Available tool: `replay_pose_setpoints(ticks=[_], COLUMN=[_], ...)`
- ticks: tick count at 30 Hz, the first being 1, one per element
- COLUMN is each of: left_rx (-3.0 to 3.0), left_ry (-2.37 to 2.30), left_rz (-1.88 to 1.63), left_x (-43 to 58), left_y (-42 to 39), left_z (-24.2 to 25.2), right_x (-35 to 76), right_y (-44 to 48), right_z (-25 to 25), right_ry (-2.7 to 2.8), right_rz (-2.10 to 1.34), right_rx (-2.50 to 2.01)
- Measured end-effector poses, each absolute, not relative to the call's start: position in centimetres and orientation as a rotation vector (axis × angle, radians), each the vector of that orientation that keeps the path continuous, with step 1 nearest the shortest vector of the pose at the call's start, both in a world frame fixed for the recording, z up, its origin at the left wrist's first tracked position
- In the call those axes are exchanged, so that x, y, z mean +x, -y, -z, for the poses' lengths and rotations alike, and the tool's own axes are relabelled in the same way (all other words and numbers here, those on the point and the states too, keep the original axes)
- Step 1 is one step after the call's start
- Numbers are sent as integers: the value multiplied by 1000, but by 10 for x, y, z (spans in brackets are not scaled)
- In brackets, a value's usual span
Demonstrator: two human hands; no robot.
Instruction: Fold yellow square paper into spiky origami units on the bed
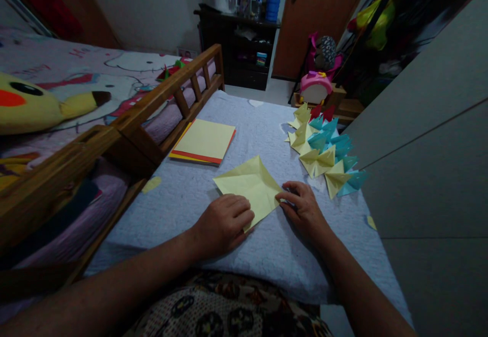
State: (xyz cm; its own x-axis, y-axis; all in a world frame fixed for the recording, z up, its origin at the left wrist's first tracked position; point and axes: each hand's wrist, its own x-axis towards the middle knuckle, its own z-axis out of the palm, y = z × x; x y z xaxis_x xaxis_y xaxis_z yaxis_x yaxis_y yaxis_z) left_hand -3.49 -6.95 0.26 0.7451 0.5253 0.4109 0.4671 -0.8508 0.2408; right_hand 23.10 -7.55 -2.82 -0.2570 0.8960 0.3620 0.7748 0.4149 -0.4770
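Note:
A pale yellow square of paper [251,184], creased and partly folded, lies on the light blue quilted surface [229,123]. My left hand [224,222] rests on its near-left corner, fingers curled and pressing the paper down. My right hand [303,207] sits at the sheet's right corner, fingertips pinched against the edge. A stack of square coloured sheets [204,142], yellow on top with red and orange below, lies farther back to the left. A row of folded paper pieces [324,151], yellow, teal and a few red, runs along the right side.
A wooden bed rail [160,103] borders the left, with a yellow plush toy [34,105] on the bed behind it. A grey wall or cabinet panel [427,149] bounds the right. A dark shelf unit [238,47], a brown door and pink toys stand at the back.

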Motion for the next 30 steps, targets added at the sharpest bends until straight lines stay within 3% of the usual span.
replay_pose_setpoints(ticks=[5, 14, 30], left_rx=[2865, 2445, 2027], left_ry=[-922, -1027, -1310], left_rz=[-726, -763, -718], left_x=[-33, -35, -38], left_y=[72, 73, 53], left_z=[1, -3, -10], right_x=[226, 221, 223], right_y=[83, 79, 77], right_z=[17, 24, 21], right_ry=[2144, 2114, 2061], right_rz=[-247, -157, -342], right_rx=[-1414, -1423, -1487])
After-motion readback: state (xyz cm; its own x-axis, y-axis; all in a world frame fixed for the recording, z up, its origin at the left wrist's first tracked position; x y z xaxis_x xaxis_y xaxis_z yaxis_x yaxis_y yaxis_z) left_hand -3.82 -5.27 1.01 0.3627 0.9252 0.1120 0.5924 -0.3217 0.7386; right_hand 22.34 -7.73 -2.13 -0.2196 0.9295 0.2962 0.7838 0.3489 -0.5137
